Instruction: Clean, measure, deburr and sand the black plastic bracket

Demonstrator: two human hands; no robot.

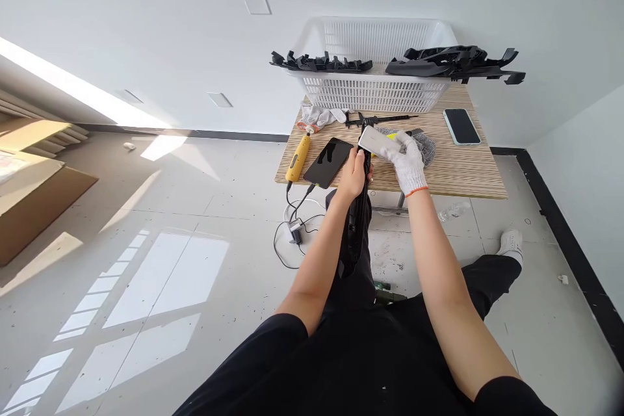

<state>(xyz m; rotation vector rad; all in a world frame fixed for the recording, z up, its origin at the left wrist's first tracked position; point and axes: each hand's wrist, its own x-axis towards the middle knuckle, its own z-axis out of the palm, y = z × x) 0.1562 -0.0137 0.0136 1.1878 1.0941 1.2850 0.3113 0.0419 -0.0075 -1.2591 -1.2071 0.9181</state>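
My bare left hand (pixel 355 175) is closed around the upper end of a long black plastic part (pixel 358 221) that hangs down toward my lap. My right hand (pixel 405 159), in a white knit glove with an orange cuff, grips a flat white block (pixel 374 140) and holds it against the top of the black part, just above the front edge of the wooden table (pixel 468 172). A grey mesh pad (pixel 428 146) lies right behind the gloved hand.
On the table: a black tablet (pixel 329 162), a yellow corded tool (pixel 298 157), a spare white glove (pixel 319 116), a black caliper (pixel 375 119), a phone (pixel 461 126). A white basket (pixel 375 65) at the back carries black plastic parts (pixel 453 62). Cables and a plug (pixel 295 231) lie on the floor.
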